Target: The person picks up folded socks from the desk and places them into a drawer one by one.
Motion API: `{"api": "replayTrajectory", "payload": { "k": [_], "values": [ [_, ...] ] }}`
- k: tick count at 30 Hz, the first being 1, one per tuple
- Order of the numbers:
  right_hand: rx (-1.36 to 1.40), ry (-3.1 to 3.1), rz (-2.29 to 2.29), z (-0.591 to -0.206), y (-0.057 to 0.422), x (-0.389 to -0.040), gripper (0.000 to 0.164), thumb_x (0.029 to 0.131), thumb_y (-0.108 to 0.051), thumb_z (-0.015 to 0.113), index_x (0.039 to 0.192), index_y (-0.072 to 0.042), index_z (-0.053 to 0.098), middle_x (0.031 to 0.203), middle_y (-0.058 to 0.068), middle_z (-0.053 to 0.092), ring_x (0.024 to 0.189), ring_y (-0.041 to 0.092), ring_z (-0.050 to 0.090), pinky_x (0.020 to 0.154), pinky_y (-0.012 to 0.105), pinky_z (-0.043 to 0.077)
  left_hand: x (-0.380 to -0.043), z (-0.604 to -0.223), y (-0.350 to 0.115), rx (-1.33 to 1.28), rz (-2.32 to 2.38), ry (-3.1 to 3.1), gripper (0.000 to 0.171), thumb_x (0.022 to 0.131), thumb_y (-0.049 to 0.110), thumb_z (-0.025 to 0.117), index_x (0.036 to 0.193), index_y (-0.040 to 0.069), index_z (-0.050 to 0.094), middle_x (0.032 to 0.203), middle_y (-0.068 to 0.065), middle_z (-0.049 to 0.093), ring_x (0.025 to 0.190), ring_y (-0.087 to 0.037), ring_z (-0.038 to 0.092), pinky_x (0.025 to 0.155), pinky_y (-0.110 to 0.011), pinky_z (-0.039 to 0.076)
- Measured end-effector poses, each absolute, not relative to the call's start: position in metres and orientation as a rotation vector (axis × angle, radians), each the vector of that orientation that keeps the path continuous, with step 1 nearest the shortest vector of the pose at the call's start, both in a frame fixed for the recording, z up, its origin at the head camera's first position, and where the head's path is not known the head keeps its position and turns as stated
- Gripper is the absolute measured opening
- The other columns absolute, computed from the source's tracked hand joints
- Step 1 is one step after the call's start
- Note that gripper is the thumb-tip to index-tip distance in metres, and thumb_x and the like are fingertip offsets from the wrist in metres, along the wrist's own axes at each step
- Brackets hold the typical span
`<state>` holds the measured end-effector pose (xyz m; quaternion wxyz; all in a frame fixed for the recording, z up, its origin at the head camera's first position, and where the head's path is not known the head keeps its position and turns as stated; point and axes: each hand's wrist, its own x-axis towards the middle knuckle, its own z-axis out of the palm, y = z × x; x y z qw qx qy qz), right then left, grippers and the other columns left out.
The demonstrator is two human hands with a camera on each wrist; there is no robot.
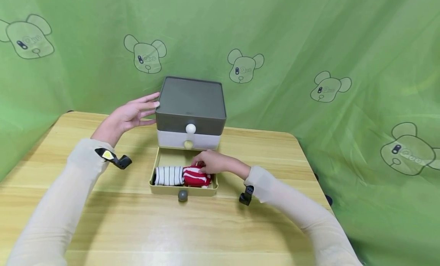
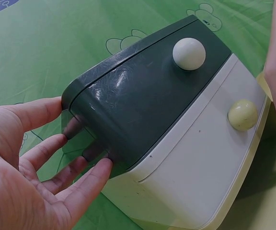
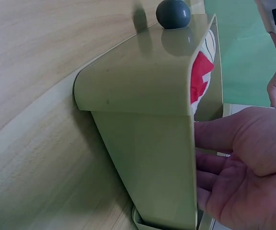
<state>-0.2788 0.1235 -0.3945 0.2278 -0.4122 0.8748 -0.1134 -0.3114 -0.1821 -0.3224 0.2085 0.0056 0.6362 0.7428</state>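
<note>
A small stacked drawer box [image 1: 190, 98] stands on the table, with a dark grey drawer on top, a white one in the middle and a pulled-out beige bottom drawer [image 1: 161, 190]. In the drawer, a white rolled sock [image 1: 169, 175] with black stripes lies left of a red-and-white rolled sock [image 1: 196, 178]. My right hand [image 1: 214, 161] reaches over the drawer's right wall and pinches the red-and-white sock; its fingertips are hidden in the right wrist view. Spread and extended, the fingers of my left hand [image 1: 128, 115] touch the left side of the box at the dark top drawer.
Each drawer front bears a round knob: a white knob [image 1: 190, 128] on top, a yellowish knob [image 1: 188, 144] in the middle, a grey knob [image 1: 183, 196] below. The wooden table [image 1: 172, 231] runs back to a green curtain [image 1: 282, 36] with bear-head prints.
</note>
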Motion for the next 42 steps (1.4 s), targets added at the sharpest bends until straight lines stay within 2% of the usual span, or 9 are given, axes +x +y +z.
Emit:
{"api": "replayTrajectory", "payload": {
  "k": [5,11,16,21,23,28,33,36,42],
  "values": [
    [-1.161,2.413,-0.284,-0.395,0.124,-0.278,0.030,0.096,-0.005,0.067,0.126,-0.005,0.070,0.115,0.009,0.074,0.086,0.012,0.060,0.080,0.025,0.053,-0.312,-0.323,-0.182,0.007,2.069,1.767,0.072,0.104,0.020,0.058,0.164,0.028,0.019,0.174,-0.003,0.005,0.160,-0.029,0.011,0.129,-0.051,0.024],
    [-1.149,2.439,-0.373,-0.394,0.127,-0.276,0.030,0.097,-0.005,0.065,0.127,-0.003,0.069,0.116,0.012,0.075,0.102,0.020,0.069,0.089,0.029,0.058,-0.312,-0.322,-0.181,0.007,2.069,1.765,0.071,0.104,0.020,0.058,0.164,0.028,0.020,0.174,-0.003,0.005,0.160,-0.029,0.011,0.129,-0.051,0.024],
    [-1.154,2.466,-0.689,-0.396,0.126,-0.273,0.025,0.097,-0.004,0.065,0.121,0.002,0.071,0.114,0.015,0.075,0.102,0.022,0.071,0.090,0.026,0.060,-0.312,-0.321,-0.181,0.011,2.064,1.768,0.071,0.104,0.020,0.058,0.164,0.028,0.019,0.174,-0.003,0.005,0.160,-0.029,0.011,0.129,-0.051,0.024],
    [-1.152,2.231,-1.082,-0.390,0.125,-0.264,0.022,0.097,0.000,0.064,0.117,0.008,0.069,0.109,0.022,0.075,0.097,0.026,0.073,0.085,0.024,0.061,-0.311,-0.321,-0.181,0.006,2.067,1.762,0.071,0.104,0.020,0.058,0.164,0.028,0.019,0.174,-0.003,0.007,0.160,-0.028,0.012,0.129,-0.051,0.024],
    [-1.123,2.060,-1.155,-0.386,0.126,-0.258,0.025,0.097,0.003,0.062,0.121,0.011,0.065,0.109,0.025,0.074,0.097,0.029,0.073,0.086,0.029,0.063,-0.311,-0.320,-0.181,0.004,2.071,1.759,0.071,0.104,0.020,0.058,0.164,0.028,0.019,0.174,-0.003,0.006,0.160,-0.029,0.012,0.129,-0.051,0.023],
    [-1.079,1.766,-0.994,-0.382,0.129,-0.239,0.032,0.099,-0.002,0.062,0.129,0.008,0.061,0.114,0.027,0.072,0.102,0.037,0.071,0.091,0.045,0.062,-0.311,-0.320,-0.181,0.014,2.073,1.756,0.071,0.104,0.020,0.059,0.163,0.029,0.020,0.174,-0.002,0.006,0.160,-0.028,0.011,0.129,-0.052,0.023],
    [-1.035,1.643,-0.790,-0.392,0.131,-0.222,0.037,0.101,-0.010,0.062,0.134,0.006,0.060,0.117,0.027,0.071,0.105,0.040,0.070,0.090,0.047,0.063,-0.312,-0.319,-0.181,0.023,2.070,1.757,0.072,0.104,0.020,0.059,0.164,0.028,0.019,0.174,-0.003,0.005,0.160,-0.028,0.010,0.129,-0.052,0.022],
    [-0.984,1.621,-0.726,-0.401,0.133,-0.216,0.038,0.102,-0.010,0.062,0.136,0.005,0.059,0.115,0.025,0.072,0.101,0.036,0.071,0.087,0.043,0.064,-0.311,-0.320,-0.182,0.019,2.069,1.757,0.073,0.104,0.020,0.059,0.164,0.028,0.019,0.174,-0.003,0.003,0.160,-0.029,0.009,0.130,-0.052,0.021],
    [-0.786,1.570,-0.733,-0.417,0.137,-0.209,0.043,0.104,-0.014,0.058,0.144,0.001,0.050,0.110,0.022,0.073,0.092,0.020,0.073,0.086,0.037,0.065,-0.311,-0.321,-0.181,0.010,2.067,1.756,0.072,0.104,0.020,0.058,0.164,0.028,0.018,0.174,-0.003,0.005,0.160,-0.029,0.010,0.130,-0.052,0.022]
  ]
}}
